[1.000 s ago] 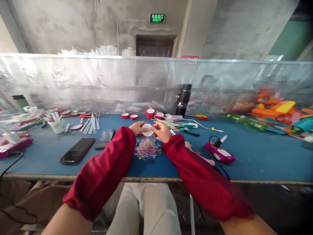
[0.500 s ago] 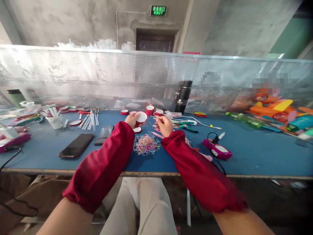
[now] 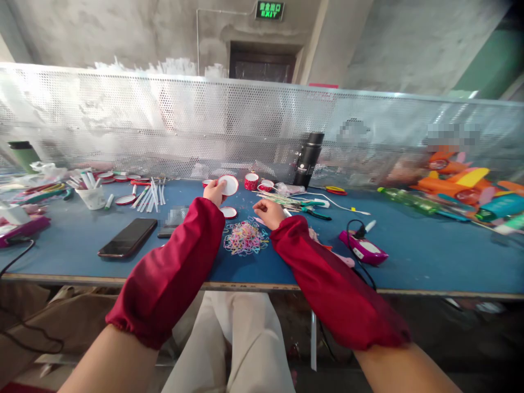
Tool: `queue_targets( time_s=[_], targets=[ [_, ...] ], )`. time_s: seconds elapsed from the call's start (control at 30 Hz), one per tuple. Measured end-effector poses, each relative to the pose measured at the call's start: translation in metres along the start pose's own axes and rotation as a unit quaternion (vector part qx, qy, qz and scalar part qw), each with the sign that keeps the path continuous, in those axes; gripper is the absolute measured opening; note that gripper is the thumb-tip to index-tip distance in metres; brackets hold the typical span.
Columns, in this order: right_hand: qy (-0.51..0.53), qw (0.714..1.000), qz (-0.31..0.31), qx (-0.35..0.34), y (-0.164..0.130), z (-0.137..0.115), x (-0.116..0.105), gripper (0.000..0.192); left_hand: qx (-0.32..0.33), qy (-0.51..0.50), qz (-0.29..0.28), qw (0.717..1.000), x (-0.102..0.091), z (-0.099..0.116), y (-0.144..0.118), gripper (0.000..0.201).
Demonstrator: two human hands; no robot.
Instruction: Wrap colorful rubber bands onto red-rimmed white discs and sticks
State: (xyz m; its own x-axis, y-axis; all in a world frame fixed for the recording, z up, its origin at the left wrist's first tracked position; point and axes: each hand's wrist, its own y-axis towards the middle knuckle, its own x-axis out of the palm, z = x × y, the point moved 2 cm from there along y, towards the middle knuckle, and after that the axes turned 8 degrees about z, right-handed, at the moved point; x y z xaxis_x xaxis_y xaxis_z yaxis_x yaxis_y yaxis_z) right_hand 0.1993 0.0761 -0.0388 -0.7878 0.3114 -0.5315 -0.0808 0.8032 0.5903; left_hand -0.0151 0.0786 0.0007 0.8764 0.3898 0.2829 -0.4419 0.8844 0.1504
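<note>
A round white disc with a red rim (image 3: 230,185) is gripped at its left edge by my left hand (image 3: 213,192), its white face tilted up towards me. My right hand (image 3: 269,213) hovers to the right with thumb and fingers pinched together; anything between them is too small to make out. On the table below lies a pile of small pastel loops (image 3: 245,238). A second red-rimmed disc (image 3: 228,213) lies flat just behind the pile. Red patterned round pieces with white tops (image 3: 251,181) stand farther back.
To the left are a phone (image 3: 129,238), white sticks (image 3: 149,197) and a cup of pens (image 3: 90,197). At the right lie green-handled pliers (image 3: 315,210), a purple power strip (image 3: 363,248) and orange toys (image 3: 458,183). A black flask (image 3: 308,161) stands by the perforated metal screen (image 3: 164,125).
My left hand has carried the disc a little left and up, away from my right hand. The right hand has dropped slightly and turned, its fingers still pinched.
</note>
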Motion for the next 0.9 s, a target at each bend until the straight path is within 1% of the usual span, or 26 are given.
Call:
queue_targets(
  time_s=[0.17,0.33,0.47,0.7,0.8,0.9],
  targets=[
    [0.005,1.0,0.009,-0.002,0.0006,0.002,0.0007,0.007,-0.007,0.006,0.023,1.0,-0.0004,0.0034,-0.0011,0.02],
    [0.004,1.0,0.008,-0.007,0.0013,0.0019,0.0003,0.007,0.003,0.002,0.007,1.0,0.0005,0.0013,0.0004,0.03],
    [0.002,1.0,0.015,-0.005,0.0013,0.0011,0.0006,0.007,-0.012,0.006,0.006,1.0,0.0011,0.0012,-0.0016,0.026],
    [0.006,1.0,0.014,0.0,0.0016,0.0009,0.001,0.006,-0.037,0.026,-0.017,0.999,0.0042,-0.0018,-0.0055,0.016],
    [0.01,1.0,0.017,-0.004,0.0015,0.0001,-0.0001,0.006,-0.038,0.038,-0.015,0.998,0.0042,-0.005,-0.0026,0.016],
    [0.014,1.0,0.017,-0.004,0.0015,-0.0013,-0.0011,0.006,-0.032,0.051,-0.011,0.998,0.004,-0.0065,-0.0007,0.022]
  ],
)
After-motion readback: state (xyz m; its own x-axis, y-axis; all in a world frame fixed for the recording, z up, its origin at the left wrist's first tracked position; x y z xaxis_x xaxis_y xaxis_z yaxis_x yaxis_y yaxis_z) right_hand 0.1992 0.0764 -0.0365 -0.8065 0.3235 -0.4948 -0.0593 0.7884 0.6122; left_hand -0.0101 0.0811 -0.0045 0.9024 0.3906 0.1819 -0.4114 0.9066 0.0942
